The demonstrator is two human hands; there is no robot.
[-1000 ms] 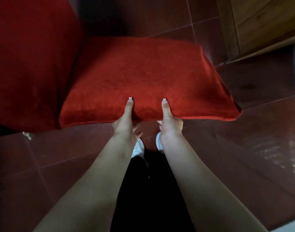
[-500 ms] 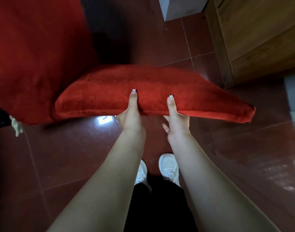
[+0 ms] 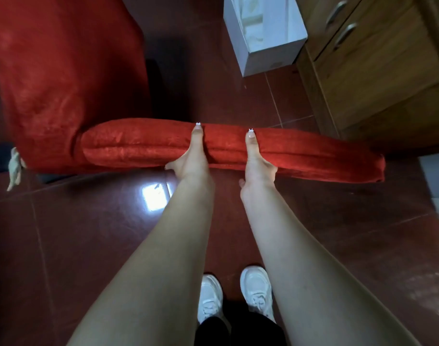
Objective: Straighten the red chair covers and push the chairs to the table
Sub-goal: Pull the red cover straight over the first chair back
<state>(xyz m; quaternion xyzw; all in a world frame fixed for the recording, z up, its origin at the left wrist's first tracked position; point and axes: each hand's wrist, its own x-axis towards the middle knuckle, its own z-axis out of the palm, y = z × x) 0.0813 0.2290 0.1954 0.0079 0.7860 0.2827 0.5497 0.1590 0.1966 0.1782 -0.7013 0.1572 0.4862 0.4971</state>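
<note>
While both thumbs are pressing down on top of the cushion, the left-hand grip (image 3: 191, 159) and the right-hand grip (image 3: 257, 162) are each clamping the front edge of the red chair seat (image 3: 313, 156). The fingers are curling underneath, mostly hidden. Both are sitting close together near the middle of that edge, and the arms are reaching out nearly straight.

The red cover is lying smooth over the seat, with a long seam running along its front. To the left the covered chair back (image 3: 63, 71) is rising out of view, its fabric showing faint creases, and a pale tie (image 3: 14, 168) is dangling at its lower corner.

Beyond the seat a white box (image 3: 263, 33) is standing on the dark red tiled floor (image 3: 88, 245), just beside a wooden cabinet (image 3: 375, 71) with metal handles. White shoes (image 3: 209, 295) are showing below the arms.

No tabletop is appearing anywhere. I am judging that this seat cover is looking largely straightened, while the push to the table is not yet done. Any other chairs are lying out of sight.
</note>
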